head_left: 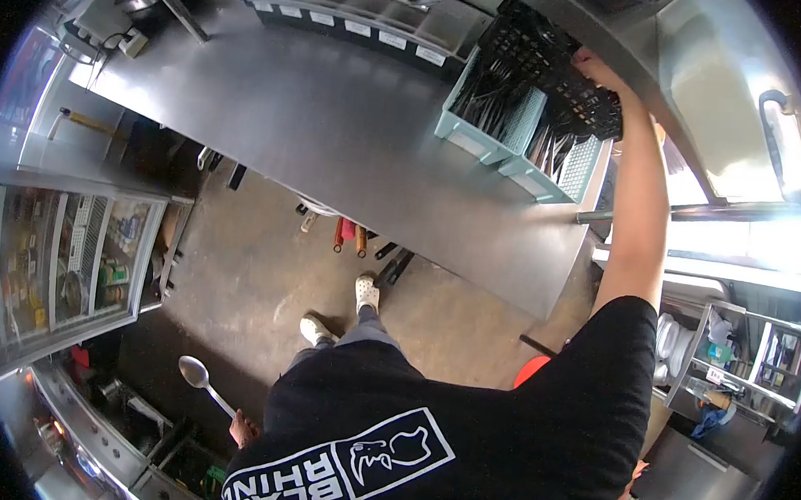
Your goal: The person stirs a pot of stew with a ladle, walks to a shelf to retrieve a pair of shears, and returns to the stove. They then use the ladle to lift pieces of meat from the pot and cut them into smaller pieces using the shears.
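Note:
Down at the lower left, my left hand (pixel 243 429) is closed round the handle of a large metal serving spoon (pixel 195 372), its bowl pointing up and away from me. My right arm stretches to the far right of the steel counter, where my right hand (pixel 600 72) grips the edge of a black perforated plastic crate (pixel 554 62). That crate sits tilted above light teal bins (pixel 474 143), which are filled with metal utensils. Part of my right hand's fingers is hidden by the crate.
The steel counter (pixel 335 127) spans the upper middle, with labelled containers (pixel 359 29) along its back. Pan handles (pixel 362 240) stick out below its front edge. A glass-door fridge (pixel 74 262) stands left, cooking equipment (pixel 105 434) lower left, and shelving (pixel 733 353) right.

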A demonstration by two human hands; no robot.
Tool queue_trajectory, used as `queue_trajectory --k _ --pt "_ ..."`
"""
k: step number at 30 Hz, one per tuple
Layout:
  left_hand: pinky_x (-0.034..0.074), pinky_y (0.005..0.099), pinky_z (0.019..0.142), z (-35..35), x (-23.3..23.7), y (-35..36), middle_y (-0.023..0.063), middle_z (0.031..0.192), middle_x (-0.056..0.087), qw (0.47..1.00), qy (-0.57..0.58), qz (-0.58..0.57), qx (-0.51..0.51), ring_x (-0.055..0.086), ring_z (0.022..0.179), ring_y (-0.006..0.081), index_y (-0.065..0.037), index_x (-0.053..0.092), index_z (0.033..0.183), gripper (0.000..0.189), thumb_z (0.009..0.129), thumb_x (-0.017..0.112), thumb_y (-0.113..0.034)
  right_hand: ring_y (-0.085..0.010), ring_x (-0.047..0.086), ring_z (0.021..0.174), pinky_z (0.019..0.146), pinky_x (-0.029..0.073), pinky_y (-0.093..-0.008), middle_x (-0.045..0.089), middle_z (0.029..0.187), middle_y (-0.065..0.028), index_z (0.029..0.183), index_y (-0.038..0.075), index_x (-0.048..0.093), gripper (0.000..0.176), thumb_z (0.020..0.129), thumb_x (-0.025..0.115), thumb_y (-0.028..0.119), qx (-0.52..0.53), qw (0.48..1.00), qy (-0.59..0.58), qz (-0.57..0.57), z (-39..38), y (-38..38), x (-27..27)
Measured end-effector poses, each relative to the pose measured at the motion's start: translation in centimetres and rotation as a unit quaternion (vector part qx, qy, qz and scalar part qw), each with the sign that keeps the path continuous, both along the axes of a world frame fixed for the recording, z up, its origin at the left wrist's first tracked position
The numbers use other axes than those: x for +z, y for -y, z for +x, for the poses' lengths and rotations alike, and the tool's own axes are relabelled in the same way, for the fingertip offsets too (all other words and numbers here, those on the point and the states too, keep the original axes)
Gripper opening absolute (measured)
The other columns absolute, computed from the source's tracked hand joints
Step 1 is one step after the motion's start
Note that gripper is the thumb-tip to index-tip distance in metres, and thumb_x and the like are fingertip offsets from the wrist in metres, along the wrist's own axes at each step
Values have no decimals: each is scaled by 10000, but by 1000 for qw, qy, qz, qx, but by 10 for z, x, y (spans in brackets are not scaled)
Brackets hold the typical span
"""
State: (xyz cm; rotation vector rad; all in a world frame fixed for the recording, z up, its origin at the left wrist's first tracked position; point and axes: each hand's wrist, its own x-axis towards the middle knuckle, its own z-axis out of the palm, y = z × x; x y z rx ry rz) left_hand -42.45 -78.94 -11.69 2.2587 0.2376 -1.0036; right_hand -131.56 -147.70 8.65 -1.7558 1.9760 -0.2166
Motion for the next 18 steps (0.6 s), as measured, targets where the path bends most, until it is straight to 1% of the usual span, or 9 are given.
queue_trajectory --k 1,2,3,5,6,9,12,15,18 --pt "262 300 350 0 1 -1 -22 516 375 1000 0 2 3 345 370 126 -151 428 693 340 892 614 -354 -181 608 948 887 449 -312 667 996 -63 1047 73 684 338 816 647 316 12 1000 -17 12 0 -1 0" --pt "261 300 349 -1 2 -3 -23 515 374 1000 -1 6 6 344 368 126 -152 424 690 343 893 613 -354 -193 639 868 832 480 -334 675 928 -51 1055 55 665 330 788 637 246 149 980 12 -130 30 -17 8" --pt "261 301 348 -2 5 -4 -24 515 374 1000 2 11 10 343 367 126 -153 421 686 346 894 611 -354 -193 639 868 832 480 -334 675 928 -51 1055 55 665 330 788 637 246 152 981 21 -115 44 -26 15" --pt "260 302 346 -6 6 -1 -26 514 373 1000 2 20 18 341 364 126 -156 413 679 353 896 608 -355 -238 642 910 845 479 -355 680 963 -77 1071 41 650 338 786 613 220 29 990 99 93 62 -28 43" --pt "260 302 345 -7 6 2 -27 514 373 999 0 20 27 340 362 126 -158 410 676 356 897 607 -355 -221 632 951 865 461 -329 681 978 -85 1082 34 639 330 800 601 201 25 999 -24 38 92 -45 58" --pt "255 298 344 -14 13 4 -30 512 368 997 -31 -44 54 333 365 119 -158 412 679 353 898 605 -356 -209 618 951 871 445 -310 676 989 -85 1105 41 626 342 811 613 215 149 978 -79 -122 62 -26 30" --pt "256 296 350 -9 15 0 -32 514 361 1000 -24 3 -13 328 370 112 -157 410 681 350 901 601 -351 -201 603 935 861 444 -311 662 1024 -79 1150 50 602 360 852 609 252 87 973 -66 -206 92 -53 48" --pt "251 291 353 -7 6 -5 -34 516 360 1000 -12 -3 11 335 376 104 -157 411 685 344 906 593 -346 -203 582 970 887 434 -312 647 1047 -87 1203 62 577 409 892 599 326 25 997 26 -61 50 -26 37" --pt "246 290 353 -3 6 -4 -37 516 358 998 -57 -9 3 334 376 104 -160 423 682 333 908 591 -338 -202 581 973 889 433 -312 646 1049 -88 1202 62 577 406 891 599 323 49 997 46 -49 24 -23 36"
